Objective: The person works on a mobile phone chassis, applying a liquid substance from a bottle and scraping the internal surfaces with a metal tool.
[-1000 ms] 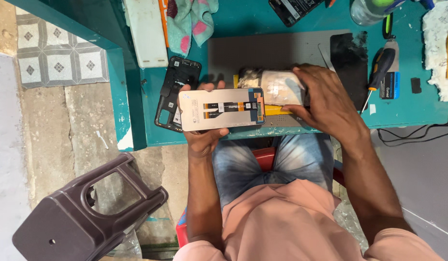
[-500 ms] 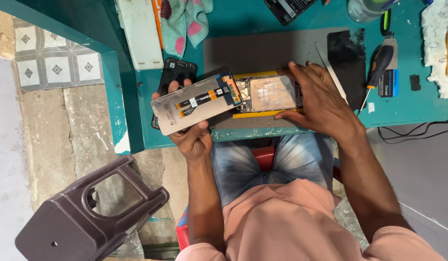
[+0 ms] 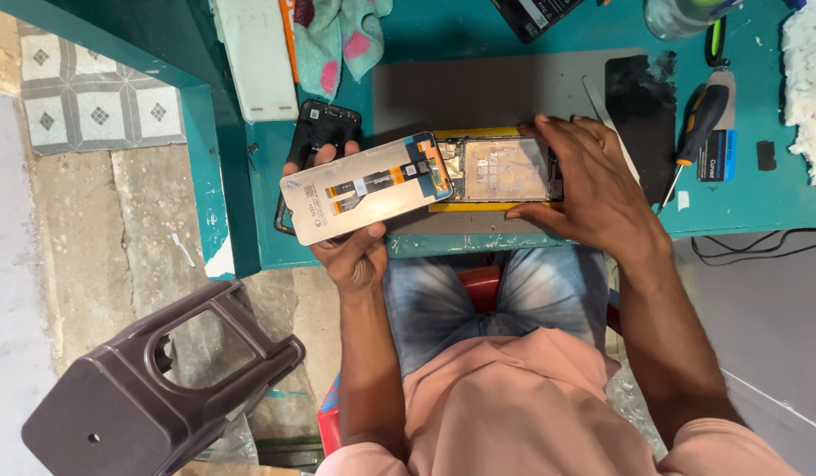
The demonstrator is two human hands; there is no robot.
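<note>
My left hand holds a detached phone screen panel, back side up, pale with an orange flex ribbon, tilted over the table's front edge. My right hand presses on an opened phone body with a yellow frame, lying on a grey work mat. The panel's right end overlaps the phone body's left end. A black phone back cover lies partly under the panel, behind my left fingers.
On the teal table lie a screwdriver, a black sheet, a pink-and-green cloth, a white flat case and white wadding. A dark plastic stool stands on the floor at lower left.
My left hand has swung the screen panel leftward and tilted it, uncovering the phone body. My right hand shifted slightly right on the phone body.
</note>
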